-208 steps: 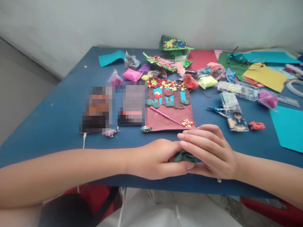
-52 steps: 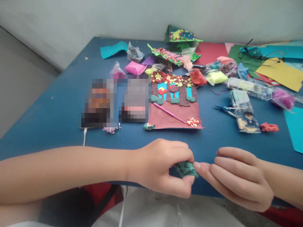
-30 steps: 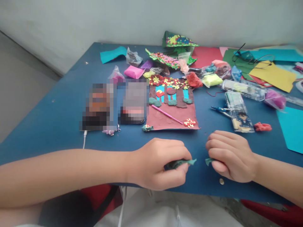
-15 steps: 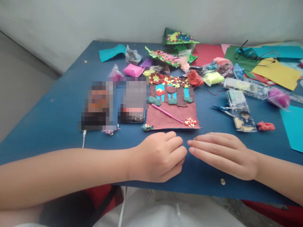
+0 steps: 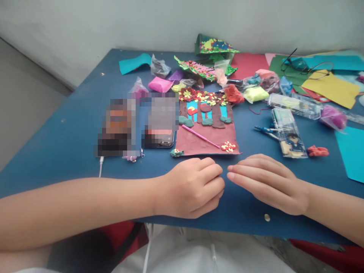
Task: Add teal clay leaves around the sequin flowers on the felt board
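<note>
My left hand (image 5: 193,188) rests on the blue table at its near edge, fingers curled inward; whatever they may hold is hidden beneath them. Just to its right, my right hand (image 5: 270,184) lies palm down with the fingers stretched out and nothing visible in it. A small gap separates the two hands' fingertips. Right beyond them lies a clay picture (image 5: 204,138) of brown trunks, green bushes and red and yellow blossoms. A pink stick tool (image 5: 200,136) lies slanting across its reddish-brown lower part.
Two phones, largely blurred out, lie left of the picture, one with a white cable (image 5: 101,165). Bagged clay, including a yellow pack (image 5: 256,94), lies behind. To the right are a clear printed case (image 5: 291,134), a red clay lump (image 5: 317,151), coloured paper (image 5: 332,89) and glasses (image 5: 315,68).
My right hand's knuckles have risen slightly and its fingertips have shifted a little right, upward in view. The left hand stays almost still, and the things on the table have not moved.
</note>
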The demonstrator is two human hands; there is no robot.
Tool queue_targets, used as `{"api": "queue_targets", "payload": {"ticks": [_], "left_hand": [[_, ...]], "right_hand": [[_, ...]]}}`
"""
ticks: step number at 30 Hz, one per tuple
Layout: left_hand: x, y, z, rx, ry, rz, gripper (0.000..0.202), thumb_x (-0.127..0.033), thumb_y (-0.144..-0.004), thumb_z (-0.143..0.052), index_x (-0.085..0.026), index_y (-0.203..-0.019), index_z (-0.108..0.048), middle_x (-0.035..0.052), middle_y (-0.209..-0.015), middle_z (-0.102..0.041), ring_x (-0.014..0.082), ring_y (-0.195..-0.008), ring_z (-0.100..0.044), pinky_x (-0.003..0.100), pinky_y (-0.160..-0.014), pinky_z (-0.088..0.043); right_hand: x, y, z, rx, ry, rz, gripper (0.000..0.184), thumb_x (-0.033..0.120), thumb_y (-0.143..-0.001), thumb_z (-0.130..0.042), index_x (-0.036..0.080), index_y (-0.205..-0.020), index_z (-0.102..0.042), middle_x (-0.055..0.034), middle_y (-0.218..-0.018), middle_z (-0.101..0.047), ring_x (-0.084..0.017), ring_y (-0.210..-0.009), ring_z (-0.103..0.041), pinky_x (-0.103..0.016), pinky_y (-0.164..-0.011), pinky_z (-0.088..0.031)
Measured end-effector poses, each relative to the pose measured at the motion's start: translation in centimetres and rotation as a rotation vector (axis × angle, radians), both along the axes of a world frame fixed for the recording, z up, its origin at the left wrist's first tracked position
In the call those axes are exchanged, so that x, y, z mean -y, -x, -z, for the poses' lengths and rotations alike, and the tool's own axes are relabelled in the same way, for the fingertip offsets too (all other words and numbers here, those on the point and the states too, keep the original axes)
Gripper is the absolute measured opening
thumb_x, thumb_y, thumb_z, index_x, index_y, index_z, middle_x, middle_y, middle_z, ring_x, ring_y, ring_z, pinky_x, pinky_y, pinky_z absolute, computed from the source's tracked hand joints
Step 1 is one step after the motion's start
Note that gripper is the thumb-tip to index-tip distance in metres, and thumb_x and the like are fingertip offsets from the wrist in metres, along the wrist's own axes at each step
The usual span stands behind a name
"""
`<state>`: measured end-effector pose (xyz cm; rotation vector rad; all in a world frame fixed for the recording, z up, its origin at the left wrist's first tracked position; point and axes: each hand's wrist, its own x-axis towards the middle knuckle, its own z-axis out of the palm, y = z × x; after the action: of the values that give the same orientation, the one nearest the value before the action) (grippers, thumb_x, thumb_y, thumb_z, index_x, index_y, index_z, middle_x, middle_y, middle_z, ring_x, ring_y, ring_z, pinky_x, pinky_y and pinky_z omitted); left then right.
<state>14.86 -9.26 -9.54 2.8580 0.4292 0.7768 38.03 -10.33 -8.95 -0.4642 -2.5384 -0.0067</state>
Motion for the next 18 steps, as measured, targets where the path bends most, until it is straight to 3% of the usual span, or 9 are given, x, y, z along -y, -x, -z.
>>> {"api": "queue_targets", "payload": {"ticks": [5,9,15,18], "left_hand": [[0.0,0.0,0.1,0.006,0.002,0.010,0.024,-0.014,-0.091,-0.042,-0.009,-0.082,-0.064,0.0097,-0.079,-0.063,0.0211,-0.073,-0.053,0.033,-0.065,-0.050],[0.1,0.1,0.1,-0.003,-0.008,0.000,0.024,-0.014,-0.092,-0.040,-0.010,-0.087,-0.063,0.0109,-0.087,-0.065,0.0215,-0.080,-0.055,0.033,-0.069,-0.051],[0.1,0.2,0.2,-0.023,-0.019,0.013,0.025,-0.015,-0.093,-0.037,-0.011,-0.087,-0.062,0.0111,-0.090,-0.065,0.0223,-0.083,-0.056,0.035,-0.072,-0.049],[0.0,0.2,0.2,-0.018,-0.010,0.025,0.024,-0.015,-0.092,-0.038,-0.011,-0.088,-0.062,0.0111,-0.091,-0.065,0.0227,-0.083,-0.056,0.034,-0.072,-0.049]], "right_hand": [[-0.7,0.6,-0.4,-0.087,-0.029,0.030,0.026,0.001,-0.092,-0.041,0.007,-0.116,-0.051,-0.0087,-0.082,-0.065,-0.016,-0.078,-0.060,-0.029,-0.064,-0.054],[-0.8,0.6,-0.6,-0.060,0.051,0.025,0.015,0.014,-0.100,-0.038,0.014,-0.100,-0.053,-0.0064,-0.080,-0.064,-0.013,-0.074,-0.061,-0.026,-0.065,-0.053],[-0.3,0.3,0.8,-0.175,0.038,0.074,0.033,0.027,-0.103,-0.024,0.020,-0.080,-0.045,-0.0029,-0.065,-0.054,-0.015,-0.064,-0.055,-0.028,-0.057,-0.046],[-0.4,0.3,0.5,-0.106,0.028,0.069,0.025,0.026,-0.102,-0.035,0.018,-0.085,-0.050,-0.0025,-0.066,-0.059,-0.014,-0.064,-0.058,-0.027,-0.059,-0.049]]}}
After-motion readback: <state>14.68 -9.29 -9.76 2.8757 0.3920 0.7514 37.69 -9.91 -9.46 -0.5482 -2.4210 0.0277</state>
